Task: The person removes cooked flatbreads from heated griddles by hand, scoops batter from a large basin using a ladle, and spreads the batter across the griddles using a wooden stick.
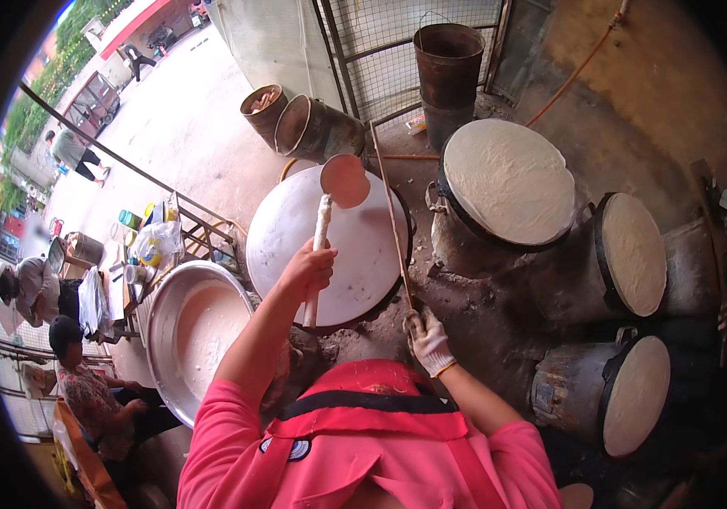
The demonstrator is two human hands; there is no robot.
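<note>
My left hand [308, 270] is bare and closed round the pale, batter-smeared handle of a ladle [345, 180]. The ladle's round, pinkish-brown head is over a large round griddle [296, 229] with a pale grey-white top. My right hand [430, 341], in a white glove with dark fingertips, grips the near end of a long thin stick [389, 204]. That stick slants away from me across the griddle's right side. Left of the griddle stands a wide metal basin [157, 339] of creamy batter [209, 327].
Pale batter sheets cover three round griddles on the right: a far one [509, 182], a middle one [635, 254] and a near one [637, 396]. Rusty buckets [321, 129] and a tall drum [448, 76] stand beyond. At left, people [96, 399] are near a cluttered table [139, 276].
</note>
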